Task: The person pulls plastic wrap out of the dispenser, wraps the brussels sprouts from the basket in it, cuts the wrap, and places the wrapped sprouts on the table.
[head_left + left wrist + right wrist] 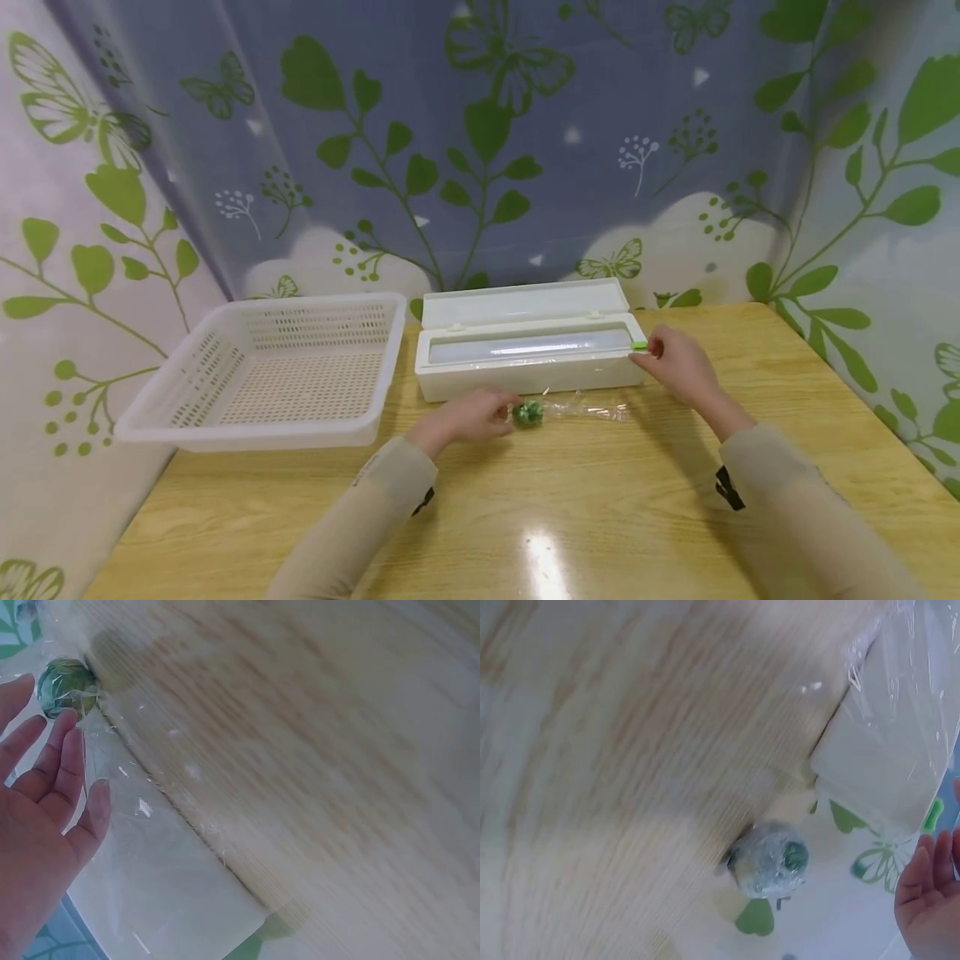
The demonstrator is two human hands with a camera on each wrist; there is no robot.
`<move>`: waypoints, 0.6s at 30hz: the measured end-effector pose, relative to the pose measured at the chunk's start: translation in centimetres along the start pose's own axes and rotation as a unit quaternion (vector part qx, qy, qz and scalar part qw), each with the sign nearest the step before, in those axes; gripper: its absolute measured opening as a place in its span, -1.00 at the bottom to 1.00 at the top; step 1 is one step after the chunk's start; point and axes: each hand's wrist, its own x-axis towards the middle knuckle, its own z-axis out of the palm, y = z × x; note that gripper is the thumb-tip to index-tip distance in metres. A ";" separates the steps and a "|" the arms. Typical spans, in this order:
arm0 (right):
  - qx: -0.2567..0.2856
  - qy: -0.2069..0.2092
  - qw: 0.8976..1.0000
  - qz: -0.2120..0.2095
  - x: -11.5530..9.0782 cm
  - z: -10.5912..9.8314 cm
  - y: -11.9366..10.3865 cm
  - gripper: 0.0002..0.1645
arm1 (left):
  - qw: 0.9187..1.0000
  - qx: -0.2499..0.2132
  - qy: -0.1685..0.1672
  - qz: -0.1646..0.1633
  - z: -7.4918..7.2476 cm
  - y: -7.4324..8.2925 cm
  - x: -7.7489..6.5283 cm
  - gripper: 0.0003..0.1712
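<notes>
A cling film dispenser [525,377], a long white box with its lid tipped back, stands on the table; a roll of film [536,344] shows inside. In front of it lies a green ball [528,413] in clear film [592,408], which trails right. My left hand [474,414] is beside the ball, fingertips right at it; in the left wrist view its fingers [49,761] look spread and loosely bent. My right hand [678,362] pinches the green slide cutter [639,345] at the box's right end. The right wrist view shows the cutter [934,814] by that hand's fingertips.
A white plastic basket [251,437] with slotted walls stands at the left, close to the dispenser. The wooden table [480,533] ends at a leaf-printed curtain [420,150] behind and at the sides. The dispenser's raised lid [525,304] is near the back curtain.
</notes>
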 end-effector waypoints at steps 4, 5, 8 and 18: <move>0.041 -0.019 0.999 0.011 0.7 -0.2 0.6 -0.31 | 1.000 -0.012 -0.003 -0.004 -0.3 0.2 0.2 -0.55; 0.047 -0.030 0.998 0.011 0.8 -0.2 0.7 -0.21 | 1.000 -0.016 -0.004 -0.006 -0.4 0.3 0.2 -0.56; 0.062 -0.066 0.996 0.011 1.2 0.0 1.1 -0.04 | 1.000 -0.020 0.000 -0.006 -0.7 0.5 0.5 -0.58; 0.089 -0.093 0.992 -0.010 2.1 0.7 2.2 -0.06 | 0.997 -0.071 0.034 0.027 -1.8 2.0 2.5 -0.62</move>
